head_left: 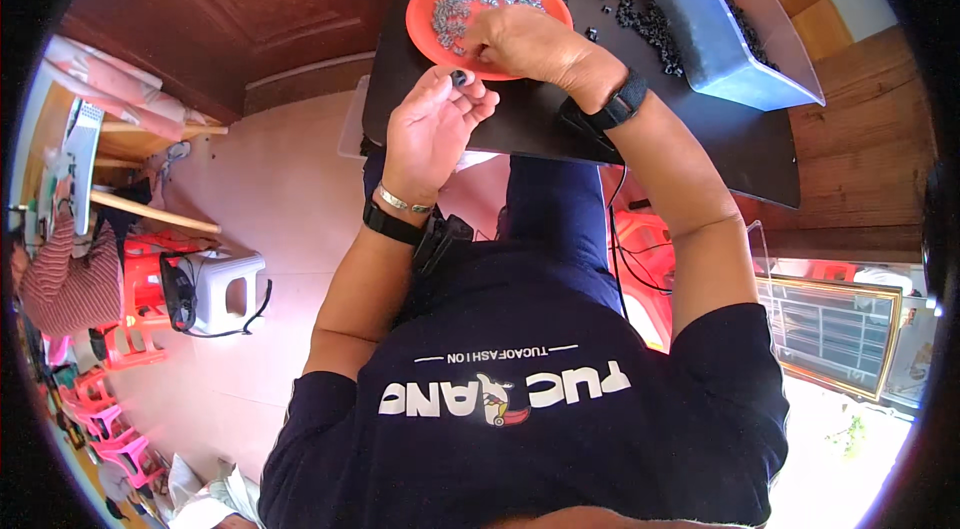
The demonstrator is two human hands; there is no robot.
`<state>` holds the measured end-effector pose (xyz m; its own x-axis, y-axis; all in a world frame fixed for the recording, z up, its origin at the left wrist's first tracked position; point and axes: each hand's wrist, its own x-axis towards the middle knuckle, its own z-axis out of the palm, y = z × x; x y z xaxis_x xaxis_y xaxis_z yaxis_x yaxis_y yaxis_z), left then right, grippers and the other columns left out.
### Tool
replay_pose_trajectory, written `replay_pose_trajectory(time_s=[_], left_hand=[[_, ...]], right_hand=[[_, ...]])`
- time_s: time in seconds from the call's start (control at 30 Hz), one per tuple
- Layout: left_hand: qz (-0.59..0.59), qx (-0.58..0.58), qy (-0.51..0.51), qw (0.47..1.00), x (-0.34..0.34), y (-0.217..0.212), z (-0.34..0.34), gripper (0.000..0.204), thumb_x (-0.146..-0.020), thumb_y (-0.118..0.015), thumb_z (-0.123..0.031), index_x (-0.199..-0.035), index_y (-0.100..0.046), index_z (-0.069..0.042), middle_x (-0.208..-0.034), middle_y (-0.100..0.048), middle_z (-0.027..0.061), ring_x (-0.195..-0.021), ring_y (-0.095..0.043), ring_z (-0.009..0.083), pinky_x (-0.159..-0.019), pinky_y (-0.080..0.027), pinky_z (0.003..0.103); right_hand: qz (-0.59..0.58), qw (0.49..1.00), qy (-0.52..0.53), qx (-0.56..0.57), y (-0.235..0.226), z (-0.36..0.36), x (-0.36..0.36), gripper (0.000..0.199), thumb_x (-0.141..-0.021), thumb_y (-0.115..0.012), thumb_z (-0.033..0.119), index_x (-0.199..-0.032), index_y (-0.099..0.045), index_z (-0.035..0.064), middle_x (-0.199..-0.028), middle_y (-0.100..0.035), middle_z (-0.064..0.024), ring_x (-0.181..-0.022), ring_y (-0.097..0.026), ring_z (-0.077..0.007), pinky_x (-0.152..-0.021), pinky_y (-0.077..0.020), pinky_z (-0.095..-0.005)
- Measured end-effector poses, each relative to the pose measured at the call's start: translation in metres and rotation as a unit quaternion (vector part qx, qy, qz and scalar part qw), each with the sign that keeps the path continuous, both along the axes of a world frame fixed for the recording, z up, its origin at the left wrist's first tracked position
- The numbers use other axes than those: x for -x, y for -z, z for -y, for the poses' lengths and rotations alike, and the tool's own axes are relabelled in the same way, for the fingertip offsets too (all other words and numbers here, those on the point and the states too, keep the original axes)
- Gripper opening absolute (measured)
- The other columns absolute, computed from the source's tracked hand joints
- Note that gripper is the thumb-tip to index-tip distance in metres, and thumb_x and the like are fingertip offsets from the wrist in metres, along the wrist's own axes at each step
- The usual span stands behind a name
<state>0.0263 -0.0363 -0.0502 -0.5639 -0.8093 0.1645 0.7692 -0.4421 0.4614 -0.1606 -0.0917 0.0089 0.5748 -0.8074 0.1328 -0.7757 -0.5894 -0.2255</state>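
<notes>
An orange-red plate (419, 28) on the dark table holds many small silvery metal pieces (456, 11). My right hand (530, 41) is over the plate, its fingertips bent down and pinched together near the pieces. Whatever lies between those fingertips is hidden. Just in front of the plate's near edge, my left hand (432, 124) is turned palm up. Its thumb and index finger grip a small black part (459, 78), while the other fingers curl loosely.
Many small black parts (650, 27) lie scattered to the plate's right, beside a translucent plastic bin (735, 69) with more inside. Others fill a clear tray at the far edge. Behind me on the left are a white stool (225, 289), red stools and a person in a striped top (75, 279).
</notes>
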Motion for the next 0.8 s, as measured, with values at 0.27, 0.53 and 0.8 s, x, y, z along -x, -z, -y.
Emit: replay_pose_trajectory(time_s=[0.27, 0.53, 0.8], left_hand=[[0.012, -0.001, -0.012, 1.000, 0.001, -0.002, -0.002, 0.017, -0.095, -0.047, -0.018, -0.098, -0.057, -0.004, -0.095, -0.060, 0.0078, -0.095, -0.059, 0.0238, -0.091, -0.045, 0.039], [0.043, -0.028, -0.022, 0.998, 0.006, -0.011, -0.005, 0.014, -0.093, -0.051, -0.019, -0.096, -0.058, -0.007, -0.091, -0.063, 0.0054, -0.090, -0.061, 0.0226, -0.086, -0.045, 0.037], [0.111, -0.035, -0.059, 0.991, 0.009, -0.024, -0.021, 0.015, -0.091, -0.054, -0.020, -0.100, -0.058, -0.009, -0.091, -0.062, 0.0061, -0.089, -0.061, 0.0208, -0.082, -0.044, 0.033]], right_hand=[[0.150, 0.986, 0.052, -0.058, -0.029, -0.017, 0.014, 0.016, -0.078, -0.062, 0.012, -0.092, -0.066, 0.0046, -0.089, -0.066, -0.0121, -0.082, -0.064, -0.0225, -0.075, -0.0499, -0.0334], [0.367, 0.911, 0.039, -0.183, -0.032, -0.040, 0.019, 0.015, -0.086, -0.062, 0.009, -0.099, -0.065, 0.0013, -0.094, -0.066, -0.0018, -0.087, -0.059, -0.0096, -0.081, -0.0480, -0.0253], [0.439, 0.880, 0.033, -0.177, -0.035, -0.074, 0.001, 0.012, -0.085, -0.067, 0.005, -0.096, -0.068, 0.0035, -0.086, -0.068, -0.0011, -0.080, -0.062, -0.0062, -0.074, -0.0508, -0.0226]])
